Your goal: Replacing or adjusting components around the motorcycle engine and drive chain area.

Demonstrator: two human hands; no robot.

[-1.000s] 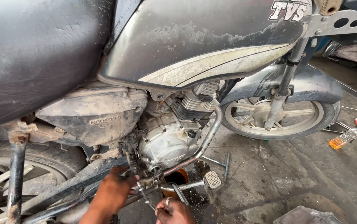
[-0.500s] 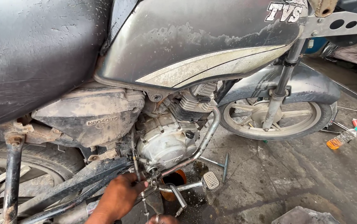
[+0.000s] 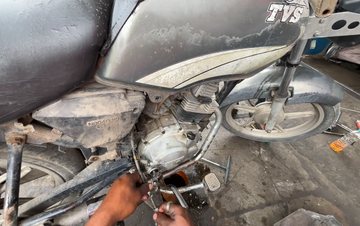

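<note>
Head view, only one: motorcycle (image 3: 180, 62) fills the frame, dusty grey tank across the top, black seat in the upper left, front wheel (image 3: 278, 115) at mid right. Work is low at bottom centre, under the engine case (image 3: 167, 144). Left hand (image 3: 123, 199) is pressed against the linkage just below the case, fingers curled round a small metal part there; its grip looks closed on that part, but what exactly it pinches is too small to tell. Right hand (image 3: 172, 214) sits at the bottom edge, ring on one finger, fingers closed on a thin metal tool (image 3: 153, 201) that points up into the same spot. Brake pedal (image 3: 207, 183) sticks out to the right of the hands, still mounted. An orange drain pan (image 3: 176, 184) sits on the floor right under the engine, partly hidden behind the pedal arm; wet dark patch on the concrete around it. A T-handle wrench (image 3: 222, 164) lies on the floor just right of that, untouched. Small bottle of orange fluid (image 3: 347, 140) lies at far right, well apart. Judgement: job is mid-way, both hands are on the fitting, nothing visibly removed yet, engine covers all still on.
</note>
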